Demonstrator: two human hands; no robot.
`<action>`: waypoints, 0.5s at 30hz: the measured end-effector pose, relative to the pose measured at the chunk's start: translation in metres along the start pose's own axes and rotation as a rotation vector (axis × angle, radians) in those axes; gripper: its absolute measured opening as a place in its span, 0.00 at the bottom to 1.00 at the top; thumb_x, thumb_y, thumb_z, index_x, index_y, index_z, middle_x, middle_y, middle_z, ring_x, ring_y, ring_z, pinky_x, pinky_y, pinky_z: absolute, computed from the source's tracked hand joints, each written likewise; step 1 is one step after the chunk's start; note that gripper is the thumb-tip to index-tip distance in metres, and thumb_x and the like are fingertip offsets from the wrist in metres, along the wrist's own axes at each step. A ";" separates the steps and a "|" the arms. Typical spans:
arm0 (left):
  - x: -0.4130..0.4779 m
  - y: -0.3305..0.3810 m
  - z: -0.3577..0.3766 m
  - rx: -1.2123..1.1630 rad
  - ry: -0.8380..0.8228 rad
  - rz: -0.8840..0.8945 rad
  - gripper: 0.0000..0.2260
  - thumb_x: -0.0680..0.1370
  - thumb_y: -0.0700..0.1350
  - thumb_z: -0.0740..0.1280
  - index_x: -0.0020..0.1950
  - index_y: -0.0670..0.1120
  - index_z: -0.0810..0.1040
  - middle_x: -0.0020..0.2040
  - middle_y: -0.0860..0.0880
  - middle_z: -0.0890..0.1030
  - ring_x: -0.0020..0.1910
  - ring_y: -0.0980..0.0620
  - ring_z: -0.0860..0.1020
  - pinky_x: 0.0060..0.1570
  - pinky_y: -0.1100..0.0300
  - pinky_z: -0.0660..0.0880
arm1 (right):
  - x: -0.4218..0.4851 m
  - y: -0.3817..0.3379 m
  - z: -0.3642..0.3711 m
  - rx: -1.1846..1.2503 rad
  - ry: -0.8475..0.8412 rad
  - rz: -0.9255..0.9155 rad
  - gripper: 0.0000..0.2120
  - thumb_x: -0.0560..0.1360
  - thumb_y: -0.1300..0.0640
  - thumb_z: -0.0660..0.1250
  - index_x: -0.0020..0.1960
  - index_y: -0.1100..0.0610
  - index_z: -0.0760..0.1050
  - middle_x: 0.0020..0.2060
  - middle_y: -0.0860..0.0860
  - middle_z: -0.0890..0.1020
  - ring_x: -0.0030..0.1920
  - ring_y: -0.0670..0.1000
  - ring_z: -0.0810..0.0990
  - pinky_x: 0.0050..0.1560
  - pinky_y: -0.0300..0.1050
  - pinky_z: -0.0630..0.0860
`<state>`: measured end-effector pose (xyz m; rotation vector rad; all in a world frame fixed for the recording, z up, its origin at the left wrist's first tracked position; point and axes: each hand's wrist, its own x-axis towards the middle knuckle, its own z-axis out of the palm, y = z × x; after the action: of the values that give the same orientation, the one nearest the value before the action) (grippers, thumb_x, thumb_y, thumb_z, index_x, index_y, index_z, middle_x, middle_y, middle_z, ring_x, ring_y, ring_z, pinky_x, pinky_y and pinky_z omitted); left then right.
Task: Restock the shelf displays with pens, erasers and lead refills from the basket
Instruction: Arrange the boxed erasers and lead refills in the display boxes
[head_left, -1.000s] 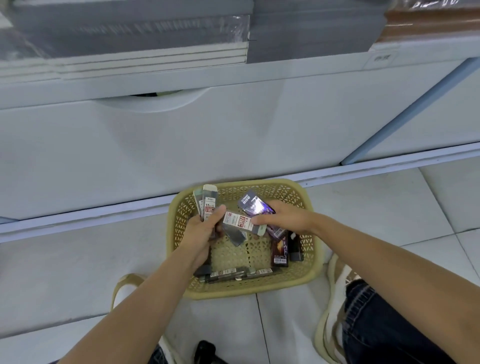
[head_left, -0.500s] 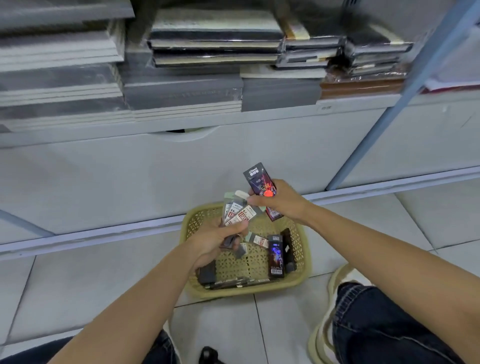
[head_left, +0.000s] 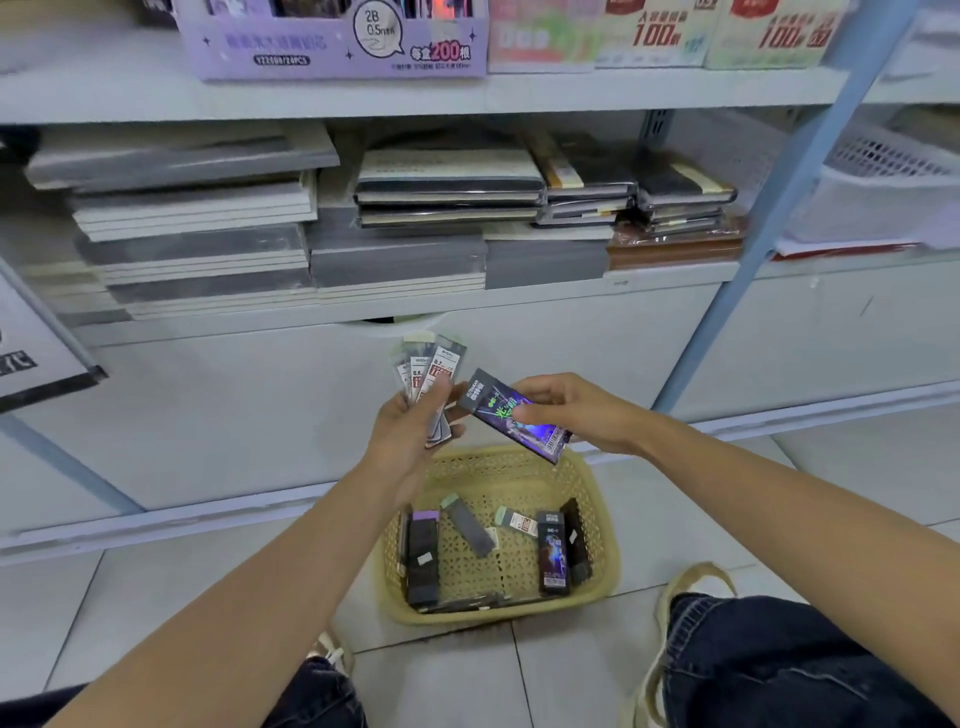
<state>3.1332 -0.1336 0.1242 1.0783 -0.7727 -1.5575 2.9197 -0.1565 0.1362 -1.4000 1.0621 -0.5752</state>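
Several slim refill packs (head_left: 430, 370) stand fanned in my left hand (head_left: 408, 436), my thumb and fingers curled round their lower ends. My right hand (head_left: 582, 410) pinches a dark purple pack (head_left: 511, 415), held tilted, its upper corner just beside the fan. Both hands are above the yellow basket (head_left: 605, 525), which sits on the tiled floor (head_left: 701, 493) in front of the shelving. In the basket lie more packs: a black one with a lilac top (head_left: 423, 556) at the left, a grey one with a green end (head_left: 470, 527) in the middle, and a dark illustrated one (head_left: 551, 558) at the right. Stacked notebooks (head_left: 197, 234) fill the shelf above. Higher up stands a lilac display box (head_left: 332, 49) marked 2B 0.5.
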 end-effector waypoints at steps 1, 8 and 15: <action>-0.003 0.003 0.002 0.032 -0.009 0.016 0.05 0.78 0.44 0.67 0.51 0.43 0.79 0.41 0.49 0.85 0.39 0.52 0.83 0.34 0.63 0.77 | -0.001 -0.004 0.002 -0.031 0.000 -0.009 0.13 0.77 0.62 0.67 0.61 0.59 0.75 0.50 0.53 0.84 0.44 0.45 0.83 0.42 0.36 0.77; -0.018 0.042 0.015 0.129 0.026 0.202 0.03 0.77 0.39 0.69 0.49 0.41 0.78 0.39 0.47 0.82 0.33 0.51 0.76 0.30 0.64 0.75 | 0.000 -0.046 0.031 -0.061 0.052 -0.191 0.10 0.78 0.63 0.66 0.59 0.62 0.72 0.40 0.55 0.83 0.38 0.48 0.82 0.41 0.40 0.78; -0.028 0.138 0.019 0.077 -0.027 0.322 0.05 0.79 0.45 0.67 0.53 0.45 0.78 0.39 0.50 0.83 0.38 0.53 0.81 0.31 0.64 0.76 | 0.006 -0.135 0.028 -0.109 0.146 -0.395 0.12 0.79 0.63 0.64 0.58 0.50 0.70 0.47 0.51 0.85 0.46 0.48 0.84 0.44 0.42 0.80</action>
<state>3.1699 -0.1422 0.2608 0.9365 -0.9798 -1.2800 2.9808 -0.1667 0.2594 -1.7001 0.9458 -0.9288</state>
